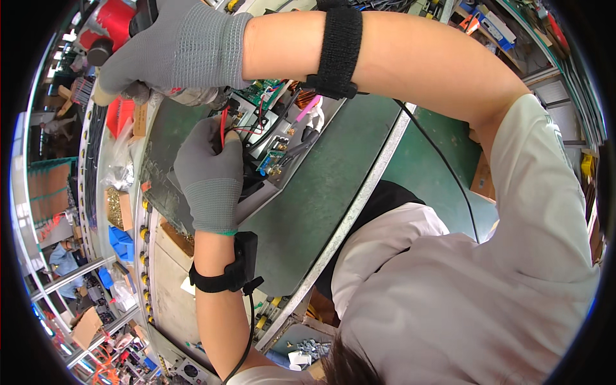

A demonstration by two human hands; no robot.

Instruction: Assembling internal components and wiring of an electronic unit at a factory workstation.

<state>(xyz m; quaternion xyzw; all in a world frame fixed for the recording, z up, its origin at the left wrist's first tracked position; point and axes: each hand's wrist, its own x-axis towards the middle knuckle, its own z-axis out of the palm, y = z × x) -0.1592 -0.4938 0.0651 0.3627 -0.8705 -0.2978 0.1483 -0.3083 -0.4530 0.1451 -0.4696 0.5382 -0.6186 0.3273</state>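
The gloved left hand (208, 170) is pinching red wires (224, 125) on the circuit board assembly (266, 138). The gloved right hand (173, 51) is closing around a tool (106, 96) above it.

Open brown cardboard box (117, 208) of small brass parts at far left.

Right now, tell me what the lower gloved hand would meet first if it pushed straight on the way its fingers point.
Probably the red wires its fingers already touch, then the green circuit board in the grey metal chassis; depth is unclear.
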